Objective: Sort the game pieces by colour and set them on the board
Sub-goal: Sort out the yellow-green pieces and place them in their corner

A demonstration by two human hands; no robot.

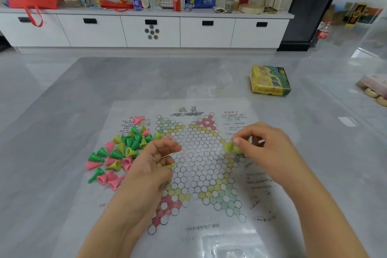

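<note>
Pieces, small cones in dark green, yellow-green and pink, lie mixed in a loose heap on the left margin of the board, most tipped on their sides; 1 pink cone lies apart above the heap. From the head view, the right hand pinches a yellow-green cone at the board's right point, with another yellow-green cone just beside it on the sheet. The left hand is curled loosely near the heap, and a yellow-green tip shows at its fingers, so it seems to hold at least 1 piece; how many I cannot tell. The likeliest slip, as I judge it: the board is a thin, glossy printed sheet, so a forearm resting on it could drag it and topple cones already standing. Narrow cones may also tip if set down off a circle, and the 2 greens could be confused in a hurry. A piece could drop from the left hand's loose hold. The counter is smooth grey stone with a sheen, so fallen pieces would roll; the game box sits well apart at far right. Beyond, a white cabinet carries bags, bottles and a can.
</note>
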